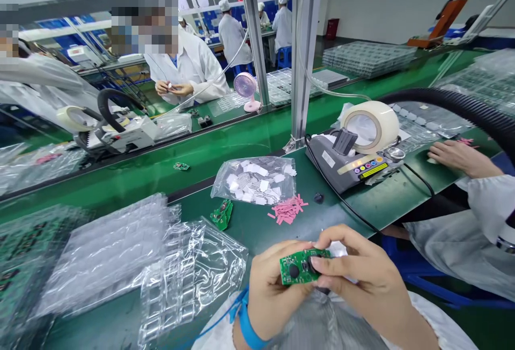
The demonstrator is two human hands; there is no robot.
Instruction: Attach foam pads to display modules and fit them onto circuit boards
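The small green circuit board (pixel 302 266) is being held up in front of the person, above the near edge of the surface (pixel 257 226), with both hands closing on it from either end. Going from the big things down: the green surface is spreading out beyond the grip, and to the left of the grip a heap of clear plastic blister trays (pixel 120 253) is lying slack; ahead and to the right of the grip a grey tape dispenser (pixel 348 159) is sitting with its white roll of tape (pixel 372 125), and a neighbour's hand (pixel 454 156) is resting further right. Straight ahead of the grip a clear bag of white patches (pixel 257 180) is lying beside a little heap of pink strips (pixel 286 210), with another green board (pixel 222 214) just to their left. The left hand (pixel 273 285) is pinching the board's left end between thumb and fingers, a blue wrist strap (pixel 247 323) showing below it; the right hand (pixel 358 275) is pinching the right end, its thumb lying on the board's face near a dark round part (pixel 294 270). To do this well, I judge the left hand should be keeping its pinch on the bare edge while the right thumb is pressing squarely, not sliding, so that nothing is shifting on the face; whether something is under that thumb I cannot tell.
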